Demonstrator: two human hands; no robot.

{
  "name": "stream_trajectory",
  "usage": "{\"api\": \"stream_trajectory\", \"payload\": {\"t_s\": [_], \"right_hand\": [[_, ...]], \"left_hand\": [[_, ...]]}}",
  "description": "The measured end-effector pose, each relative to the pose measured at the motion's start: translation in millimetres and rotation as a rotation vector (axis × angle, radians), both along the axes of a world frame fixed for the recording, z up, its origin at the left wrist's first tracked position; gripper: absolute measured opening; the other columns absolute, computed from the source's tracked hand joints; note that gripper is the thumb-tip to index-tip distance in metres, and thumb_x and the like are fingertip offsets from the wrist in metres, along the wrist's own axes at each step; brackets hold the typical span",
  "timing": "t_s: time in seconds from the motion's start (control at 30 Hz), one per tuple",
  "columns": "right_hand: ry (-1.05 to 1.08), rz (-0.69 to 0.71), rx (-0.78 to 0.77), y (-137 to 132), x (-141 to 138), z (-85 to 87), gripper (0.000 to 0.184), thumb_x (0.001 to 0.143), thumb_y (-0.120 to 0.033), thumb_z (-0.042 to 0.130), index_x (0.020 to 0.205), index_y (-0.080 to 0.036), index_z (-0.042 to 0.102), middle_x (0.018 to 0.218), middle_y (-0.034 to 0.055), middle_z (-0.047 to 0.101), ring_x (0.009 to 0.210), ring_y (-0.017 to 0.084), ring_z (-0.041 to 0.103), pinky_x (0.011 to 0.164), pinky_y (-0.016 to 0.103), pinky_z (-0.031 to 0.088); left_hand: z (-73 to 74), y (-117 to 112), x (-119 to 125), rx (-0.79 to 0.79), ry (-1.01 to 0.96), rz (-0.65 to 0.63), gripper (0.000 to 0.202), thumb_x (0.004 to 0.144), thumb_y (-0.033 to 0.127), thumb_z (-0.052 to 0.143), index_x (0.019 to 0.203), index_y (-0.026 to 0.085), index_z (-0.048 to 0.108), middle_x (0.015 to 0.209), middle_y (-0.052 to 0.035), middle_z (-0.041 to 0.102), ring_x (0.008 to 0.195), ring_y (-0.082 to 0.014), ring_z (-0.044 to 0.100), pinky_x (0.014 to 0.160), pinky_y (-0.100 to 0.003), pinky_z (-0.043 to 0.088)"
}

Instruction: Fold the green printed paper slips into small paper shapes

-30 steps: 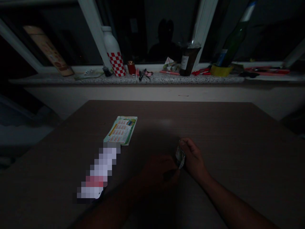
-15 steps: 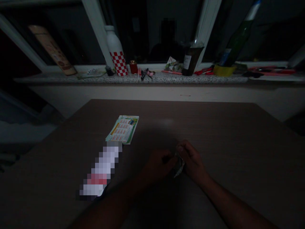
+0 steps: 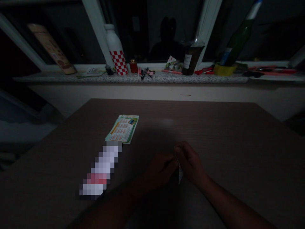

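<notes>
Close together above the brown table, my two hands hold one small piece of paper (image 3: 180, 176), which looks folded. Only a narrow pale strip of it shows below the fingers; the rest is covered or lost in shadow. My left hand (image 3: 163, 168) has thumb and fingers pinched on its left side. On the other side, my right hand (image 3: 189, 160) is closed with curled fingers, thumb pressed near the paper's top. Left of the hands lies a stack of printed cards (image 3: 122, 128) with green edges and calendar-like grids.
A blurred-out bright phone-like slab (image 3: 101, 171) lies below the cards on the table (image 3: 214, 133). Along the stone windowsill (image 3: 157, 76) stand a checkered bottle (image 3: 116, 52), a tan flask (image 3: 51, 49), a dark cup (image 3: 190, 60) and a green bottle (image 3: 240, 35).
The hands have drawn closer around the paper, and less of it shows. It appears narrower and more upright than before. Cards and slab stay in place.
</notes>
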State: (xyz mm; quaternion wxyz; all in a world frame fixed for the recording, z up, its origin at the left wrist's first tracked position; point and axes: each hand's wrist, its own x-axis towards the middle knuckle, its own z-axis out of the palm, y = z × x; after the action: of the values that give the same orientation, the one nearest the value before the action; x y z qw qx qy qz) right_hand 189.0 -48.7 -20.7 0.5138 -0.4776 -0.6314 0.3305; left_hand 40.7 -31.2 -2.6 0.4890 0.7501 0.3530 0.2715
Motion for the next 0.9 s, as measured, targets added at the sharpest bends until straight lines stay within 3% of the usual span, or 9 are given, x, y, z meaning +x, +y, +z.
{"api": "stream_trajectory", "payload": {"t_s": [0.27, 0.43, 0.57, 0.77, 0.9], "right_hand": [[0.027, -0.03, -0.044, 1.6, -0.4, 0.7, 0.016, 0.093, -0.033, 0.045, 0.086, -0.021, 0.052, 0.065, -0.004, 0.048, 0.055, 0.011, 0.048, 0.049, 0.02, 0.037], [0.163, 0.049, -0.121, 4.2, 2.7, -4.4, 0.021, 0.092, -0.041, 0.048, 0.09, -0.021, 0.054, 0.07, -0.002, 0.052, 0.06, 0.012, 0.05, 0.053, 0.021, 0.04], [0.106, 0.19, -0.112, 4.5, 5.4, -7.5, 0.035, 0.093, -0.045, 0.044, 0.074, -0.018, 0.057, 0.062, -0.0022, 0.049, 0.055, 0.011, 0.046, 0.052, 0.022, 0.037], [0.031, 0.228, -0.09, 1.8, 5.6, -3.7, 0.045, 0.093, -0.046, 0.042, 0.059, -0.018, 0.052, 0.053, -0.0037, 0.043, 0.049, 0.01, 0.042, 0.049, 0.022, 0.033], [-0.013, 0.214, -0.099, -0.8, 4.5, 3.7, 0.044, 0.095, -0.044, 0.038, 0.061, -0.019, 0.049, 0.052, -0.0041, 0.04, 0.047, 0.01, 0.038, 0.046, 0.022, 0.03]], "left_hand": [[-1.1, 0.2, 0.3, 0.032, 0.002, -0.014, 0.03, 0.085, 0.031, 0.046, 0.059, 0.016, 0.044, 0.054, 0.0053, 0.038, 0.05, -0.0079, 0.035, 0.05, -0.021, 0.026], [-1.2, 5.0, -3.4, -0.099, -0.101, 0.029, 0.031, 0.088, 0.034, 0.046, 0.063, 0.015, 0.049, 0.057, 0.0044, 0.042, 0.053, -0.0085, 0.039, 0.052, -0.021, 0.029], [0.4, 8.8, -7.0, -0.215, -0.224, 0.059, 0.03, 0.086, 0.038, 0.05, 0.069, 0.014, 0.055, 0.058, 0.0037, 0.045, 0.053, -0.0089, 0.039, 0.052, -0.021, 0.03], [-2.0, 10.4, -6.6, -0.287, -0.245, 0.05, 0.032, 0.084, 0.041, 0.052, 0.069, 0.013, 0.057, 0.058, 0.003, 0.044, 0.054, -0.0091, 0.039, 0.051, -0.021, 0.029], [-3.0, 12.1, -6.2, -0.297, -0.255, 0.075, 0.029, 0.082, 0.039, 0.054, 0.067, 0.014, 0.057, 0.06, 0.0029, 0.045, 0.057, -0.0098, 0.041, 0.055, -0.022, 0.031]]}}
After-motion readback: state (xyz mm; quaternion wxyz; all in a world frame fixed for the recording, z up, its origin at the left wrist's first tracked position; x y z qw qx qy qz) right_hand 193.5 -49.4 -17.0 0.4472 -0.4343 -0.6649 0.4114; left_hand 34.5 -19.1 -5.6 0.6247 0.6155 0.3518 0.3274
